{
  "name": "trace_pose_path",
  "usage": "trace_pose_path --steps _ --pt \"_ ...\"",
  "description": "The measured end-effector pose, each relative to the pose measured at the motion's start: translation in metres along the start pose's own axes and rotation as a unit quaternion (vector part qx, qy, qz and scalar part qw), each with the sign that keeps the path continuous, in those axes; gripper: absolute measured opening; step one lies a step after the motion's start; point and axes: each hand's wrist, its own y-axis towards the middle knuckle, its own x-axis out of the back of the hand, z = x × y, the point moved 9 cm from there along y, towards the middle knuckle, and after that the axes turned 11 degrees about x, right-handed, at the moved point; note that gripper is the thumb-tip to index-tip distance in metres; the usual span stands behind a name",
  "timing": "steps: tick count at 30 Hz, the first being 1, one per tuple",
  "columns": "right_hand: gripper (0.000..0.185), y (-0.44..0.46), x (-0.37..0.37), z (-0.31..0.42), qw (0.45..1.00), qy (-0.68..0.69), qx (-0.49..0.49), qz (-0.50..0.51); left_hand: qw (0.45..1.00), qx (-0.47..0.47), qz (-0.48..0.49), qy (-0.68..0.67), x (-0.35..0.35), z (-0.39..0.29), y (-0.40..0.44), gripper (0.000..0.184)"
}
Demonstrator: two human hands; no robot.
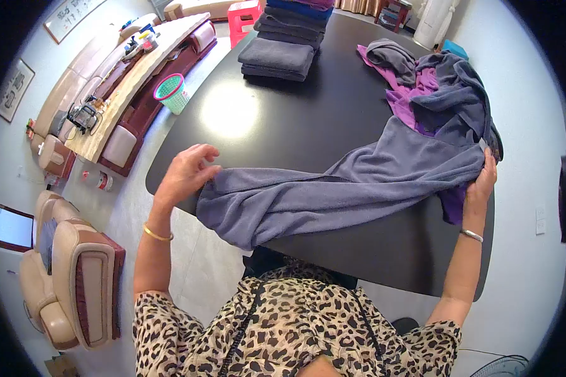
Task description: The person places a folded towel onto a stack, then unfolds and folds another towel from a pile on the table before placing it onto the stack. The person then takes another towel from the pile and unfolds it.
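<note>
A long grey towel [308,198] lies loosely spread across the black table, its left end drooping over the near edge. Beside its upper left corner is my left hand [192,169], fingers apart and curved, holding nothing that shows. At the towel's right end, my right hand [483,179] has its fingers closed on the cloth near a small pale tag. Behind that hand lies a crumpled heap of grey cloths [456,94], mixed with purple ones [405,103]. Folded grey towels [277,58] form a stack at the table's far side, with blue and purple ones higher up.
The black table [295,119] has a rounded left edge. A green basket [173,94] and a red stool [242,19] stand beyond its left side. Farther left are a long wooden table [119,81] and a beige armchair [75,283]. A fan [503,367] shows at bottom right.
</note>
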Motion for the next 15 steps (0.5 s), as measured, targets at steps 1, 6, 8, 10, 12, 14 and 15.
trace_pose_path --steps 1,6,8,10,12,14,15 --pt "0.021 0.001 0.001 0.002 1.000 0.003 0.007 0.005 1.000 0.000 -0.001 0.000 -0.003 -0.002 0.001 0.029" --pt "0.021 0.005 0.012 0.013 0.999 -0.020 0.027 0.026 0.986 -0.106 0.126 0.034 -0.030 -0.037 -0.011 0.038" --pt "0.022 0.009 0.019 0.006 0.999 -0.018 0.012 0.038 0.975 -0.174 0.134 0.035 -0.032 -0.046 -0.020 0.038" --pt "0.021 0.009 0.021 0.002 0.999 -0.026 0.011 0.028 0.966 -0.206 0.108 0.111 -0.034 -0.048 -0.027 0.033" --pt "0.021 0.007 0.020 -0.003 0.999 -0.031 0.006 0.007 0.973 -0.184 0.088 0.110 -0.035 -0.041 -0.023 0.026" --pt "0.021 0.011 0.021 -0.011 1.000 -0.026 0.002 0.017 0.979 -0.161 0.064 0.111 -0.034 -0.033 -0.018 0.021" --pt "0.022 0.013 0.018 -0.015 0.999 -0.022 -0.003 0.026 0.987 -0.133 0.060 0.069 -0.030 -0.028 -0.013 0.017"
